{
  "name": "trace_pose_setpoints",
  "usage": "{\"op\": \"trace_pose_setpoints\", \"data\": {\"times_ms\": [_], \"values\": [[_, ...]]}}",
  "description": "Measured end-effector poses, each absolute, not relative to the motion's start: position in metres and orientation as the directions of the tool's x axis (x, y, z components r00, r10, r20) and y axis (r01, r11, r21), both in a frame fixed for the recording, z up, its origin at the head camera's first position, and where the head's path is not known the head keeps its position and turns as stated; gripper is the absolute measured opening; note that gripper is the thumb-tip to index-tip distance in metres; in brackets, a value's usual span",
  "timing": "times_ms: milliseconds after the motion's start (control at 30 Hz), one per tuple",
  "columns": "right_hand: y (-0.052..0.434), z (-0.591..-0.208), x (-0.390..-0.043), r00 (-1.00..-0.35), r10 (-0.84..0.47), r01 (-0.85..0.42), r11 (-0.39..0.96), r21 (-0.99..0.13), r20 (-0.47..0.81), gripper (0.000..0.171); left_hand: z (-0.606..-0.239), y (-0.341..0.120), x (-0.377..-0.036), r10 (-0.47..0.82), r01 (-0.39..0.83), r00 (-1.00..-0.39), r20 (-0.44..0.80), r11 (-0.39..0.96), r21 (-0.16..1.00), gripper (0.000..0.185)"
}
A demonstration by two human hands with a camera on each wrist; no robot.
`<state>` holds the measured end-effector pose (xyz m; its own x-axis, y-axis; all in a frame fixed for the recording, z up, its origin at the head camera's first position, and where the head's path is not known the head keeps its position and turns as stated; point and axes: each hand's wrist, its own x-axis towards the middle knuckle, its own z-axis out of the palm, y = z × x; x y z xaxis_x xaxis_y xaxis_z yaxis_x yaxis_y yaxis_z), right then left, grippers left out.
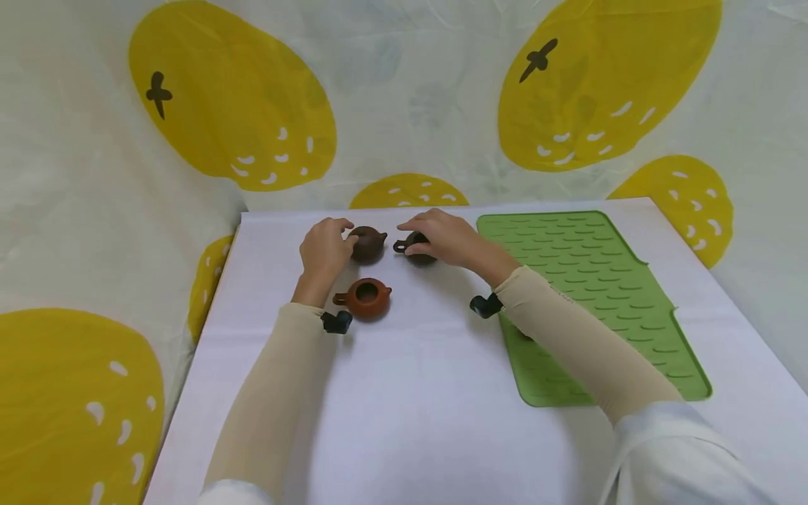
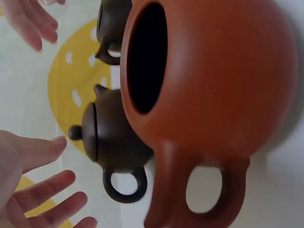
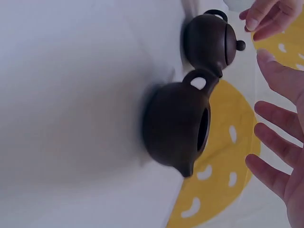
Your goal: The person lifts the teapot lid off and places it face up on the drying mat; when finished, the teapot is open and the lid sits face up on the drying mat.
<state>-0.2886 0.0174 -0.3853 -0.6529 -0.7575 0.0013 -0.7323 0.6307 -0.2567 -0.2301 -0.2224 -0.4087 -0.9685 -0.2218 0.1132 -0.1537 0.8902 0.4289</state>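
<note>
In the head view, we are seeing a left hand hovering at centre, loosely open, beside a round, dark-brown clay teapot with its lid on. To its right, a right hand is reaching, fingers relaxed, over a round, dark-brown, lidless clay teapot. Below them a squat, reddish-brown, lidless clay teapot is standing on a white cloth; a green, ridged mat is lying at centre right (something dark is showing under the sleeve, too hidden to tell).

In the left wrist view, we are finding the reddish pot filling the right side, while the left hand is spreading its fingers at lower left, thumb near the lid's knob.

In the right wrist view, the lidless dark pot is sitting at centre, and the right hand is opening its fingers at the right edge, apart from it.
</note>
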Motion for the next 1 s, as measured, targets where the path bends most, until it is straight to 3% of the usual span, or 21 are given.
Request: {"op": "trace_pose_setpoints", "data": {"times_ms": [633,1000], "values": [[-0.054,-0.415,-0.294,-0.576,-0.816,-0.799,0.575,-0.178,-0.047,0.053,-0.427,-0.237,-0.242,-0.316,-0.292,-0.948,-0.028,0.835,0.467,0.026],[-0.06,-0.419,-0.292,-0.578,-0.813,-0.796,0.581,-0.168,-0.073,0.061,-0.429,-0.24,-0.246,-0.345,-0.31,-0.939,-0.006,0.837,0.45,0.018]]}}
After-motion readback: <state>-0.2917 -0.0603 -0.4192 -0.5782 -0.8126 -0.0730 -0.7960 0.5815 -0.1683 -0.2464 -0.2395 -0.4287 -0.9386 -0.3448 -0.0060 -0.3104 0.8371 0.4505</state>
